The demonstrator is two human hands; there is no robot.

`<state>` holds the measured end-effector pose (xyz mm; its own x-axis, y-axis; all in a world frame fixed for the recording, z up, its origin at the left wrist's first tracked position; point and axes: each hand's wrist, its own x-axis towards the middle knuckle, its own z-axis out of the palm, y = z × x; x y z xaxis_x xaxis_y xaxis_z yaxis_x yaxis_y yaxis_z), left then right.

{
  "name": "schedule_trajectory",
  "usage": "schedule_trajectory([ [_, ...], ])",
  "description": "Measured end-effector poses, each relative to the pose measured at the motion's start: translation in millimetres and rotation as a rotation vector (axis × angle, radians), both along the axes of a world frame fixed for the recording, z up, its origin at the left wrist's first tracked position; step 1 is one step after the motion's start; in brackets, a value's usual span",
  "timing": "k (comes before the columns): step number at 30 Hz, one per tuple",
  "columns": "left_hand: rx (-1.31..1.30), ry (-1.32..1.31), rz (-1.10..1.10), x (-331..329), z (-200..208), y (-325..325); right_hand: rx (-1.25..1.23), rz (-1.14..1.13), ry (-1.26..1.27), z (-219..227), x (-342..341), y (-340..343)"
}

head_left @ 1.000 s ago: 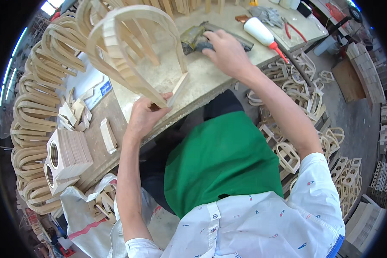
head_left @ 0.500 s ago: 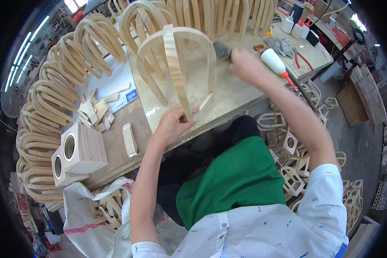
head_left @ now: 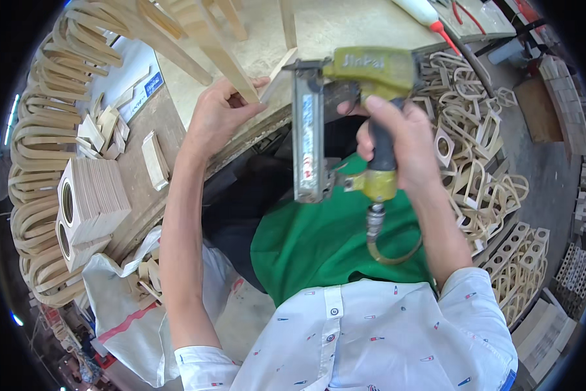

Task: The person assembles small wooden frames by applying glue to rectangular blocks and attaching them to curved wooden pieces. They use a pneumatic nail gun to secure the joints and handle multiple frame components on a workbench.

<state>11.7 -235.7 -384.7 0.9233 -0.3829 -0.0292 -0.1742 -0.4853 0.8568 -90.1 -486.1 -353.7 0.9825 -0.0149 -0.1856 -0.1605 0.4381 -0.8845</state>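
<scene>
My left hand (head_left: 216, 118) is closed on the lower end of a leg of an arched wooden frame (head_left: 218, 55), at the front edge of the bench. From that leg end a thin wooden strip (head_left: 278, 77) runs to another leg of the frame; the frame's top lies out of view. My right hand (head_left: 404, 137) is wrapped round the black grip of a yellow-green air nail gun (head_left: 368, 70), a finger close to its trigger. The gun's nose is near the strip and the leg end; I cannot tell whether it touches. An air hose (head_left: 397, 259) hangs from the handle.
Stacked bent-wood arches (head_left: 42, 140) line the left side. Wood offcuts (head_left: 104, 130), a flat wood piece (head_left: 155, 161) and blocks with round holes (head_left: 97, 195) sit on the bench. A white bottle with red nozzle (head_left: 420, 13) lies far right. Small frames (head_left: 482, 189) pile up at right.
My right hand has come back from the far side of the bench and now holds the nail gun in front of me. My left hand keeps its grip on the frame. The view has tilted down.
</scene>
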Motion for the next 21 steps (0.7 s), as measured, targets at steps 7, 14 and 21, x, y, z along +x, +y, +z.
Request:
schedule_trajectory([
  [7,-0.078,0.073,0.039,-3,2,-3,0.184,0.017,0.062,-41,-18,27],
  [14,-0.065,0.051,0.048,-4,2,-4,0.201,0.049,0.064,-44,-17,30],
  [21,-0.051,0.013,0.047,-4,1,-5,0.211,0.039,0.048,-50,-16,31],
])
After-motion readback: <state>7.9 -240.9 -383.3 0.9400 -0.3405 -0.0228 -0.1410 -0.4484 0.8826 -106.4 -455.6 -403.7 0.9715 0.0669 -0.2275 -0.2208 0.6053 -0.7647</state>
